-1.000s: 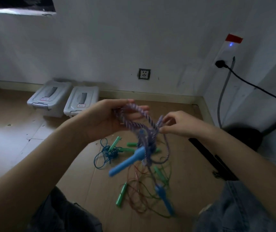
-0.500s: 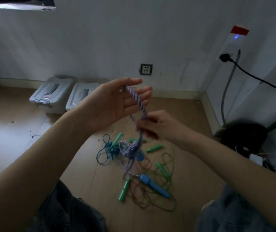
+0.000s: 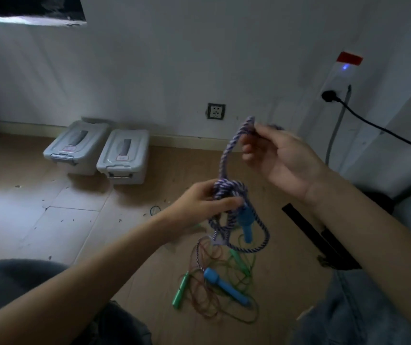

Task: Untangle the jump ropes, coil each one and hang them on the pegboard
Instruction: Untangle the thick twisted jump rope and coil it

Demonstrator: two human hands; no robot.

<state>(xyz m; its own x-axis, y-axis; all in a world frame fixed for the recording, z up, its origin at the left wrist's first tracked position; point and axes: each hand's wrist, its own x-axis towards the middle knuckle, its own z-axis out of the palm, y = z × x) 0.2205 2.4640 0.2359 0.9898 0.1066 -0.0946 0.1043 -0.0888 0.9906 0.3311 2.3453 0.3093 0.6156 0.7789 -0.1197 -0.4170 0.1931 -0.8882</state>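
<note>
Held above the floor [image 3: 75,220]: purple braided rope [image 3: 225,155], upper loop pinched by right hand [image 3: 281,160], knotted coil gripped in left hand [image 3: 199,202]; blue handle [image 3: 245,224] dangling below.

My left hand [image 3: 199,202], up by the wall half a second ago with the braided purple rope [image 3: 227,155] draped over its fingers, is now lower and grips the knotted bundle of that rope. My right hand [image 3: 278,158], which was below the left pinching the strand, is now raised above it, pinching the top of a loop. One blue handle [image 3: 245,224] now hangs just under the knot instead of sitting low beside the pile on the floor.
</note>
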